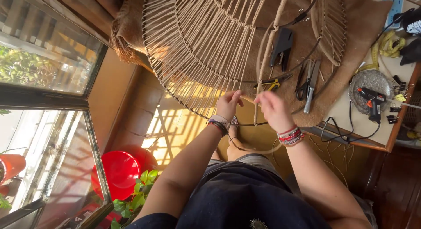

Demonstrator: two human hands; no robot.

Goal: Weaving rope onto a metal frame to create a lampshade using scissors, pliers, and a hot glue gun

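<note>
Right now both hands are meeting at the lower rim of a large round wire frame (206, 58) strung with pale cord in radiating lines. The left hand (228, 104) is pinching with a narrow grip at the cord where it wraps the dark rim wire; the right hand (272, 110), just beside it at 3 o'clock, is curling its fingers round what seems to be the same loose strand, though the grip's exact contents are too small to tell. Holding the two hands this close together is probably keeping the cord taut while it is passing round the wire. The frame is leaning off the table (351, 110) edge toward the person, likely so the rim is sitting within easy reach above the lap. At 1 o'clock from the hands, on a brown mat (364, 23), scissors (302, 82), yellow-handled pliers (274, 83) and a black clamp tool (282, 45) are lying near, within an arm's stretch. Further toward 3 o'clock a glue gun (370, 102) is resting on a silvery dish (372, 80). Sunlight is falling through a window (48, 71) at 9 o'clock, striping the orange wall, and a red pot (118, 172) with green leaves is standing at 7 o'clock.
</note>
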